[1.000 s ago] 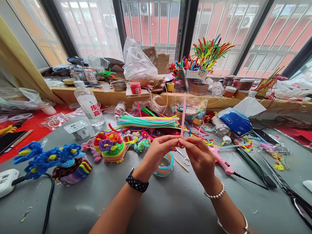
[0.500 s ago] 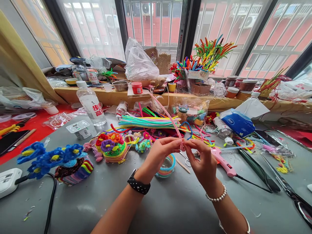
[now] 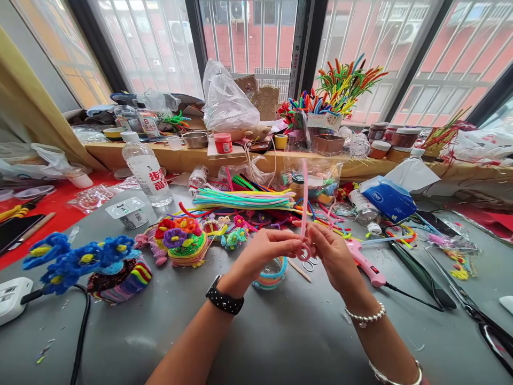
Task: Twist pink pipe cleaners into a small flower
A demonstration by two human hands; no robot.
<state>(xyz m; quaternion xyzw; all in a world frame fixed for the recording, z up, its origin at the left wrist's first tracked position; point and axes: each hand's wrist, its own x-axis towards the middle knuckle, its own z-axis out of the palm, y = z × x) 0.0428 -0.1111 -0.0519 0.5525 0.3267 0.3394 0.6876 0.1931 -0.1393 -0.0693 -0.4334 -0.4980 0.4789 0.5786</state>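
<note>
Between my two hands is a pink pipe cleaner (image 3: 305, 200), its lower end bent into a small loop and its long end standing upright. My left hand (image 3: 276, 247) pinches it at the loop, fingers closed. From the other side my right hand (image 3: 326, 248) pinches it too, just by the loop. Below and behind my hands stands a small round jar (image 3: 270, 280) wrapped in blue and orange pipe cleaner. A pair of scissors (image 3: 309, 263) and a thin wooden stick (image 3: 300, 270) lie under my hands, partly hidden.
Bundled pipe cleaners (image 3: 244, 199) lie behind my hands. At left are a blue flower pot (image 3: 120, 280), a flower-topped cake shape (image 3: 186, 251) and a water bottle (image 3: 146, 168). Rightward lie a pink glue gun (image 3: 366, 264) with its cord, a tissue pack (image 3: 388, 198) and large scissors (image 3: 473, 310).
The pipe cleaner's long end has swung from leaning left to upright, and its loop now faces me. My right hand has turned slightly and shifted. The view has moved a little.
</note>
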